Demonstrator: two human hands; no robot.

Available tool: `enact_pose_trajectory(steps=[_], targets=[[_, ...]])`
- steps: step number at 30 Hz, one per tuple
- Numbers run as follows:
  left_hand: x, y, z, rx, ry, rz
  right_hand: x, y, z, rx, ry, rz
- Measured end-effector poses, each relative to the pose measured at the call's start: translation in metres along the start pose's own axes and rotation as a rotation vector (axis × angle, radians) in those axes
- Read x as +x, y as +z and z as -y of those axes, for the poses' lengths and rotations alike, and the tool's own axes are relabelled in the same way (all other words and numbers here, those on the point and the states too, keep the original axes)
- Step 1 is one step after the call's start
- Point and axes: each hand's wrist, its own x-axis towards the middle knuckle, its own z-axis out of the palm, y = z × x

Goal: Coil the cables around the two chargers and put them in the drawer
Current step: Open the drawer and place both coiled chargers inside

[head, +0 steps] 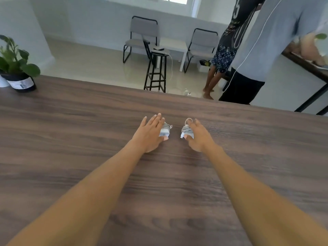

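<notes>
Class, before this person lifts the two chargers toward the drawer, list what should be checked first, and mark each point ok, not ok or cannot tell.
1. Cable wound round the left charger: ok, coils visible.
2. Cable wound round the right charger: mostly ok, one loop sticks up at its far end.
3. Left hand holds its charger: ok, thumb and fingers pinch it.
4. Right hand holds its charger: ok, thumb on it.
5. Both chargers rest on the table: cannot tell.
6. Drawer open and within reach: cannot tell, no drawer in view.

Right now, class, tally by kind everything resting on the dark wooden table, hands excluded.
White chargers wrapped in grey cable: 2
Green potted plants in black pots: 1
Total: 3
</notes>
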Motion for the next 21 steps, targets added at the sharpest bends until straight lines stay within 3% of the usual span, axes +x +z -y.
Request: enact_pose_trajectory(steps=[5,12,17,21], targets=[[0.014,0.011,0.001,-0.187,0.055,-0.033,-0.001,0.009,-0.005,0.142,-0.028,-0.084],[0.013,0.021,0.000,-0.380,-0.113,-0.142,-0.006,0.011,-0.007,0.195,0.011,-0.138],[0.014,0.017,-0.010,-0.734,-0.196,-0.189,-0.024,0.010,-0.014,0.222,0.064,-0.164],[-0.001,0.016,-0.026,-0.821,-0.217,-0.186,-0.051,0.004,-0.024,0.236,0.055,-0.208]])
